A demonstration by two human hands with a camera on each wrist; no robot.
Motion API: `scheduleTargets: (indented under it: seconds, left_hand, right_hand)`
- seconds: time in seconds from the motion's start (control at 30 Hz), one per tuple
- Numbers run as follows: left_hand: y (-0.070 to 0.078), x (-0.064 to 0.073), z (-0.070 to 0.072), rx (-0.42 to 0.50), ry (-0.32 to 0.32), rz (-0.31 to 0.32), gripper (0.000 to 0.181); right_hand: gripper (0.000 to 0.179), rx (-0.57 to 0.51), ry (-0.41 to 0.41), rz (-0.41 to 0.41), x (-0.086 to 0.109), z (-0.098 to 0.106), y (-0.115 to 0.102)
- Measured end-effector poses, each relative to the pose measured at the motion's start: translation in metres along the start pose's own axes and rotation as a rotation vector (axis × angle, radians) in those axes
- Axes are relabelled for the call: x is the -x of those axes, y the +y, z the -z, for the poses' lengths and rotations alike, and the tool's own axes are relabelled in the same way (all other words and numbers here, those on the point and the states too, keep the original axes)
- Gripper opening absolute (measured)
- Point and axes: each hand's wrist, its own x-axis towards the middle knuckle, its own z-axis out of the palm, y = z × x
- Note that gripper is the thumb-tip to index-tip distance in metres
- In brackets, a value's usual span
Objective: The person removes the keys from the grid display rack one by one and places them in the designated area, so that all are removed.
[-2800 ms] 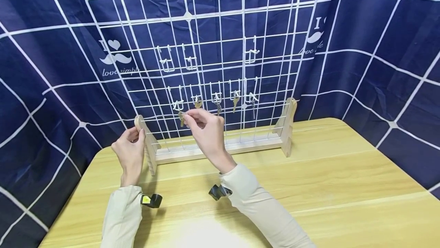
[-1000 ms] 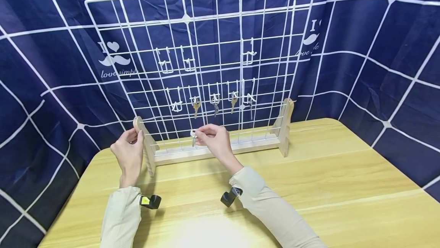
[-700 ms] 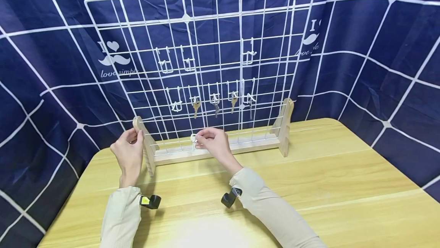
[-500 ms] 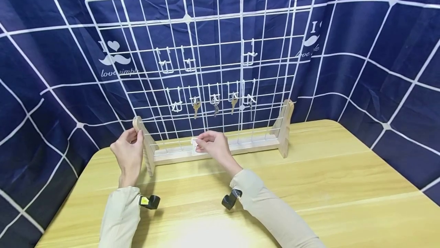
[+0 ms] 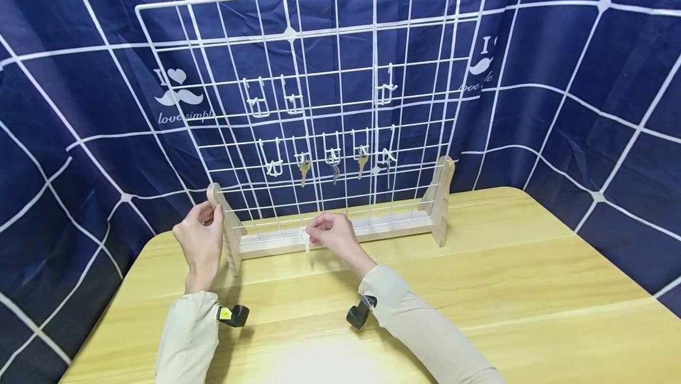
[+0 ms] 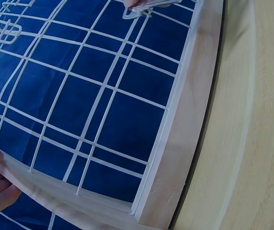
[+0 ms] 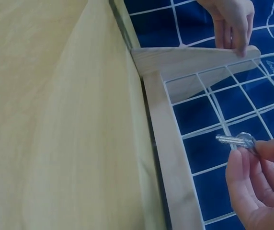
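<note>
My right hand (image 5: 336, 235) pinches a small silver key (image 7: 233, 140) by its ring, between thumb and fingertips. The key dangles in front of the lower bars of a white wire grid rack (image 5: 340, 71), close over its wooden base rail (image 5: 276, 246). At the far left, my left hand (image 5: 201, 236) grips the top of the stand's wooden side upright (image 5: 230, 236) between thumb and fingers. Several keys hang from hooks in the lower row, among them a brass key (image 5: 304, 172). The leftmost lower hook (image 5: 273, 166) bears no key.
Higher on the grid are three bare white hooks, one of them a right-hand hook (image 5: 385, 88). The stand's right upright (image 5: 440, 201) rises from the wood-grain table (image 5: 505, 289). A dark blue curtain (image 5: 558, 106) with white lines surrounds the back and sides.
My right hand has brought the key down from just under the leftmost lower hook, slightly rightward, to the base rail. The left hand has stayed on the upright.
</note>
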Motion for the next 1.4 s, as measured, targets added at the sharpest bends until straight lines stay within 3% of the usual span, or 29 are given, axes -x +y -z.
scheduleTargets:
  seconds: [0.3,1.07,1.4]
  left_hand:
    - [0.003,-0.002,-0.001,0.011,-0.005,0.000,0.019]
    - [0.003,-0.001,-0.001,0.025,-0.006,0.012,0.021]
    - [0.001,0.000,0.001,0.025,-0.013,0.004,0.022]
  right_hand:
    - [0.014,-0.082,-0.024,-0.129,0.000,-0.001,0.005]
    - [0.013,-0.024,-0.138,-0.256,0.001,0.006,0.022]
    - [0.013,-0.004,-0.180,-0.262,0.003,0.007,0.028]
